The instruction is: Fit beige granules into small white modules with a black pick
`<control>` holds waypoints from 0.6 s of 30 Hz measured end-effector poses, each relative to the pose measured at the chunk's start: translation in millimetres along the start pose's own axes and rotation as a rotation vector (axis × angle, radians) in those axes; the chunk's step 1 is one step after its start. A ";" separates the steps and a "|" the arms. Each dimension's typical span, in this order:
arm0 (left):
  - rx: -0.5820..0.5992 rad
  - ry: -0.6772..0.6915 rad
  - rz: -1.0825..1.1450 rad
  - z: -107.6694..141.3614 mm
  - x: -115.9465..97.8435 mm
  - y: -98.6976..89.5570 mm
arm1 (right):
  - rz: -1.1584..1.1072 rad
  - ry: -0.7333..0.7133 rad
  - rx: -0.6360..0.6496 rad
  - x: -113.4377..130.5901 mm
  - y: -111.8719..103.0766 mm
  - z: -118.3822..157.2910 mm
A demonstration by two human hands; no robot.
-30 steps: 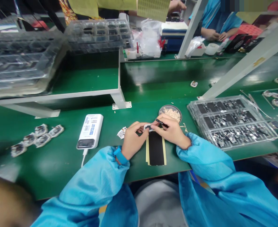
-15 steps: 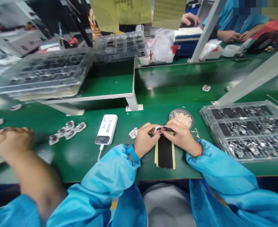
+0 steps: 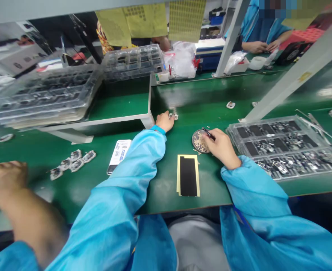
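Note:
My left hand (image 3: 165, 121) reaches forward beside the shelf leg, its fingers closed at the edge of a small white electronic part (image 3: 173, 117). My right hand (image 3: 219, 145) is closed around slim black tweezers (image 3: 208, 133) over a round dish (image 3: 194, 144) of tiny beige pieces; the tweezers' tips cannot be made out. In front of me lies a black sheet of adhesive pieces (image 3: 188, 177) on yellow backing, with a small notch at its upper left.
On the right stands a clear compartment tray (image 3: 267, 145) of small parts. Several white parts (image 3: 76, 165) and a white power bank (image 3: 118, 155) lie left. A co-worker's hand (image 3: 6, 180) rests far left. A raised shelf (image 3: 120, 99) holds clear trays.
My hands have moved apart. The left has carried the white part forward to the back of the bench; the right has moved from the black sheet to the dish with the tweezers.

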State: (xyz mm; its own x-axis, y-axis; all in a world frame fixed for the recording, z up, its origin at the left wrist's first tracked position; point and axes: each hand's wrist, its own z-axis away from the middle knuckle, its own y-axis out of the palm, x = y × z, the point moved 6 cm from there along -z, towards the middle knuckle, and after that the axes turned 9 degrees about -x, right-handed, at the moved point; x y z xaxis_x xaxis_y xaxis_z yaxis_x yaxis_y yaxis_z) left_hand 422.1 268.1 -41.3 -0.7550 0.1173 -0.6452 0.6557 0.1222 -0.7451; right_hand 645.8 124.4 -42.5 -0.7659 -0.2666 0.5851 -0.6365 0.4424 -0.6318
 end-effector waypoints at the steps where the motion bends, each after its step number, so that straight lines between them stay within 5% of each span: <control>1: 0.000 0.016 -0.008 -0.7 -1.0 -3.2 | 0.035 0.010 0.019 -3.5 -0.1 -0.1; 4: 0.065 0.091 0.013 26.8 -2.5 -27.8 | 0.057 0.015 0.043 -4.6 -2.0 0.2; 7: 0.258 0.156 -0.038 85.4 7.6 -60.6 | -0.045 -0.004 -0.012 8.1 -11.0 -0.2; 10: 0.272 0.135 -0.250 142.7 33.8 -87.2 | -0.221 0.000 -0.063 26.5 -22.2 1.1; 15: 0.082 0.184 -0.455 191.5 57.9 -82.1 | -0.388 0.038 -0.040 42.6 -25.8 9.9; 18: 0.016 0.225 -0.407 194.3 52.6 -71.7 | -0.532 0.273 0.105 30.1 -10.9 17.8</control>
State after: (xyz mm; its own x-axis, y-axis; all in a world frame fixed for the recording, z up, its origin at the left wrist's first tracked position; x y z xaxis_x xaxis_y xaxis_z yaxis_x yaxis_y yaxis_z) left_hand 333.7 74.0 -54.6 -0.9289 0.2745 -0.2485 0.3052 0.1878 -0.9336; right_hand 628.1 96.3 -27.0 -0.2978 -0.1926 0.9350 -0.9420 0.2180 -0.2551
